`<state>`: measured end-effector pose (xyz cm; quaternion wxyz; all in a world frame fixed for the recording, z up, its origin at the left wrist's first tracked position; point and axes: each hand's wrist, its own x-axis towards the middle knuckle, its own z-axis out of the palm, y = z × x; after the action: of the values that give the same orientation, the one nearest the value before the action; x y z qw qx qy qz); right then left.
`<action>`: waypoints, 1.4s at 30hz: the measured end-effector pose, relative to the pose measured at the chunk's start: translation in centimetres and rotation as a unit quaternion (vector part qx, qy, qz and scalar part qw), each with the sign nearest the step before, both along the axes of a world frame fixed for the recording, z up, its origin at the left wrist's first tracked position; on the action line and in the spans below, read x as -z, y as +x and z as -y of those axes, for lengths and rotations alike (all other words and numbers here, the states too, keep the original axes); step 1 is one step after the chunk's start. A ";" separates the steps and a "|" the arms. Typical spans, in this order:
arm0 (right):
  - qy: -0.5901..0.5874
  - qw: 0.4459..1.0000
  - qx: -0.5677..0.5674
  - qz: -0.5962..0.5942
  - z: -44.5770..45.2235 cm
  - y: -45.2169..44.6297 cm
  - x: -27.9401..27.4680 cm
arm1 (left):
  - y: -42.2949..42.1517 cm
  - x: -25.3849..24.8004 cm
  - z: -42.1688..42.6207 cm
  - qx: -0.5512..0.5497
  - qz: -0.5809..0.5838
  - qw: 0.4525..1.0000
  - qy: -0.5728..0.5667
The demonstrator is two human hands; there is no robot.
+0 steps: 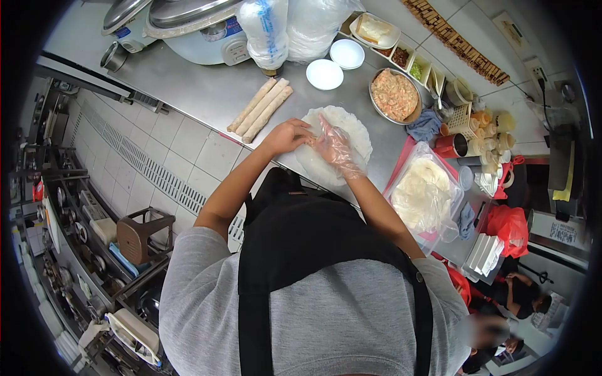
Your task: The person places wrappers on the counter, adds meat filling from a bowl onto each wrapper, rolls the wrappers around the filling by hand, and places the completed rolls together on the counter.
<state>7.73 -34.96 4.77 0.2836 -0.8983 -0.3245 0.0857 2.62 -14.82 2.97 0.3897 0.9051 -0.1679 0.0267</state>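
Note:
On the steel counter lies a round, thin whitish wrapper. My left hand is bare, its fingers bent together at the wrapper's left edge; what they hold, if anything, is hidden. My right hand, in a clear plastic glove, rests on the middle of the wrapper close beside the left, index finger stretched out. Three long pale rolls lie side by side to the left. A steel bowl of orange-pink filling stands to the upper right. At the right, a plastic-lined tray holds more pale wrappers.
Two white bowls and bagged stacks stand behind the wrapper, with large cookers at the back left. Condiment trays, a blue cloth and jars line the right. Other people are at the lower right.

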 end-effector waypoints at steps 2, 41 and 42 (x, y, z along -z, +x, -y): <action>-0.036 0.994 0.030 -0.094 -0.3 -0.7 -1.2 | -0.4 0.5 0.4 0.005 0.014 0.999 -0.042; -0.046 0.999 0.028 -0.008 7.3 -2.0 2.0 | 0.8 -1.1 0.0 0.013 -0.096 0.995 0.033; 0.039 0.998 0.035 0.023 6.5 -2.4 0.5 | 0.8 -0.9 -0.1 0.012 -0.095 0.995 0.033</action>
<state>5.32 -41.44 4.31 0.3142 -0.8988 -0.3027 0.0425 3.46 -14.69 3.89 0.3743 0.9137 -0.1417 -0.0698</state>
